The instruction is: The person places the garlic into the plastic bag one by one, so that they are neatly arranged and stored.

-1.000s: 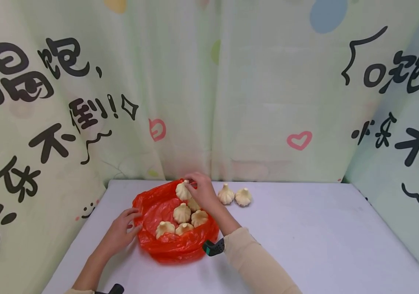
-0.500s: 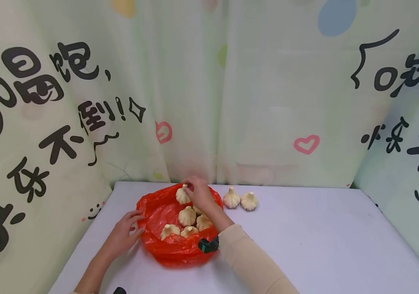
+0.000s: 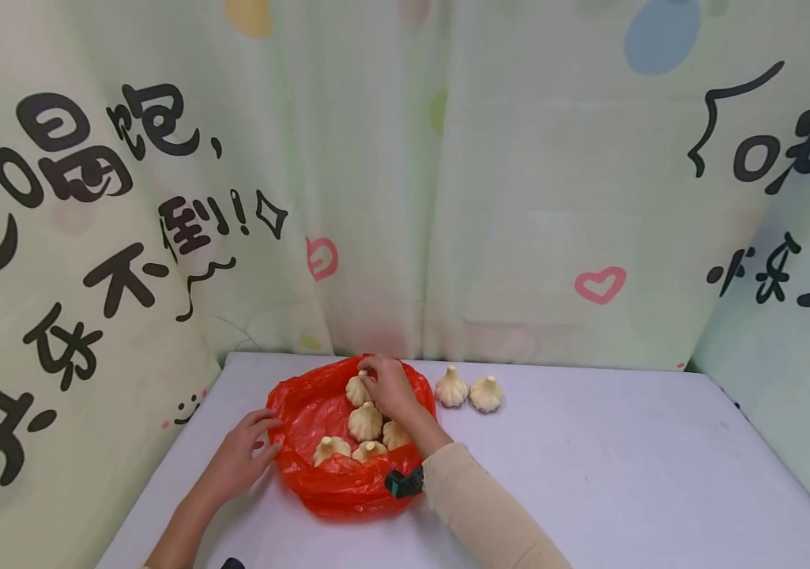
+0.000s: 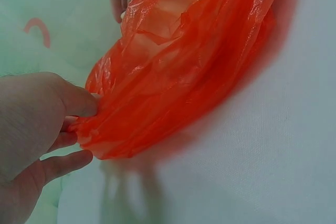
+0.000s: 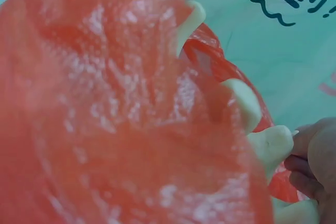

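A crinkled red plastic bag (image 3: 337, 488) stands with its mouth wide, several pale garlic bulbs (image 3: 365, 423) inside it. At the bag's far side, my right hand (image 3: 390, 389) pinches one garlic bulb (image 3: 357, 391) by its top, low within the rim and close behind the others. My left hand (image 3: 239, 457) holds the bag's left edge; in the left wrist view the thin film (image 4: 105, 140) runs between its fingers. In the right wrist view the bag's near wall hides much of the garlic, and only part of my right hand (image 5: 317, 156) shows.
Two more garlic bulbs, one upright (image 3: 451, 387) and one beside it (image 3: 486, 393), sit on the white table (image 3: 575, 474) right of the bag. A printed curtain (image 3: 504, 237) rises behind the table and along both sides.
My right hand has lowered its garlic bulb from the bag's far rim towards the bulbs inside. My left hand stays at the bag's edge. The head view has shifted slightly.
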Action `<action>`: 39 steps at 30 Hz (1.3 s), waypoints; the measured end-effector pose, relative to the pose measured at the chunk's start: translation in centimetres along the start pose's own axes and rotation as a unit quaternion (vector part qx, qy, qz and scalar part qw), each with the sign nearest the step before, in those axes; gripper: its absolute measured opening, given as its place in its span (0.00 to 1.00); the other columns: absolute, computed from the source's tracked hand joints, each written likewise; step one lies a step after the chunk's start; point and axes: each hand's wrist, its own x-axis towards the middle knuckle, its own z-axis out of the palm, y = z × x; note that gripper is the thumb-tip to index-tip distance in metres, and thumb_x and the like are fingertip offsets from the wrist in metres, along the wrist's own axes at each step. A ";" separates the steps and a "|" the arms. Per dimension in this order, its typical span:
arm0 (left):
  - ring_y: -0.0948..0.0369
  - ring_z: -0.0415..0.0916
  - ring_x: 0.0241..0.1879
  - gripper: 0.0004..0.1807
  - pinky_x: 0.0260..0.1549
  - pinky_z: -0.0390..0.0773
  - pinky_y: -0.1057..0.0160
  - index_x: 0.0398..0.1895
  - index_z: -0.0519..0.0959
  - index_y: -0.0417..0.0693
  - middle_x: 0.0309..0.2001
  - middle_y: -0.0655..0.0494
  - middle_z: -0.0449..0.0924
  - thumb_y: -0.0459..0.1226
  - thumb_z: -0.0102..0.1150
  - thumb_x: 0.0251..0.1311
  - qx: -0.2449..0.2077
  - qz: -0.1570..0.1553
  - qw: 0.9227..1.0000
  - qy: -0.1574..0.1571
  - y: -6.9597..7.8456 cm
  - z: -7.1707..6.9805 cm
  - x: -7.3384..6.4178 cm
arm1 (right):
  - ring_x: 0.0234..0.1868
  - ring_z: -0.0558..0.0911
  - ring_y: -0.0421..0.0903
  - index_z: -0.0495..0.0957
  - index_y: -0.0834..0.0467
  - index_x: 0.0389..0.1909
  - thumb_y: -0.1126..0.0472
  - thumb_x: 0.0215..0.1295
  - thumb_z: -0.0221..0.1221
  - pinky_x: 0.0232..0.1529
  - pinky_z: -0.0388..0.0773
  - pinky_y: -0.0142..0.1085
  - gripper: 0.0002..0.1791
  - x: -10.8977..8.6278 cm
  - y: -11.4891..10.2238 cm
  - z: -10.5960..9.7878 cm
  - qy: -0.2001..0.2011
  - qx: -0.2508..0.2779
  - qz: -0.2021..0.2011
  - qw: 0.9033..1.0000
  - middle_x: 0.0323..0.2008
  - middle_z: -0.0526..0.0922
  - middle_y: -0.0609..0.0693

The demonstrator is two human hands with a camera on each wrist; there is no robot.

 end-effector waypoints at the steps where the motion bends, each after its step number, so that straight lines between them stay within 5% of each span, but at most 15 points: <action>1: 0.44 0.72 0.58 0.19 0.44 0.84 0.54 0.54 0.77 0.37 0.61 0.40 0.70 0.31 0.63 0.58 -0.001 0.005 1.000 0.002 0.0 0.0 0.0 | 0.48 0.80 0.50 0.82 0.60 0.48 0.65 0.65 0.60 0.54 0.81 0.42 0.12 0.0 0.1 0.0 -0.002 -0.006 0.002 1.000 0.47 0.83 0.54; 21: 0.44 0.71 0.60 0.21 0.46 0.84 0.54 0.56 0.76 0.40 0.63 0.41 0.68 0.33 0.63 0.59 0.005 -0.021 1.000 -0.016 0.4 0.3 -0.3 | 0.50 0.81 0.51 0.82 0.60 0.49 0.66 0.64 0.61 0.54 0.81 0.42 0.13 -1.3 0.5 -1.2 0.023 -0.003 0.015 1.000 0.48 0.84 0.54; 33: 0.42 0.69 0.61 0.29 0.47 0.84 0.51 0.65 0.68 0.41 0.66 0.38 0.65 0.34 0.62 0.59 0.005 -0.009 1.000 -0.011 0.9 0.1 0.1 | 0.47 0.82 0.53 0.81 0.64 0.48 0.68 0.64 0.60 0.52 0.82 0.44 0.13 -2.7 -0.1 -4.1 0.067 0.019 -0.013 0.997 0.46 0.84 0.57; 39: 0.41 0.69 0.61 0.30 0.46 0.84 0.51 0.65 0.68 0.40 0.65 0.37 0.65 0.33 0.63 0.59 0.009 -0.005 1.000 -0.012 1.1 -0.1 0.0 | 0.49 0.82 0.52 0.81 0.61 0.50 0.68 0.63 0.61 0.53 0.82 0.43 0.14 -4.0 0.0 -5.6 0.085 0.012 0.019 0.996 0.48 0.84 0.55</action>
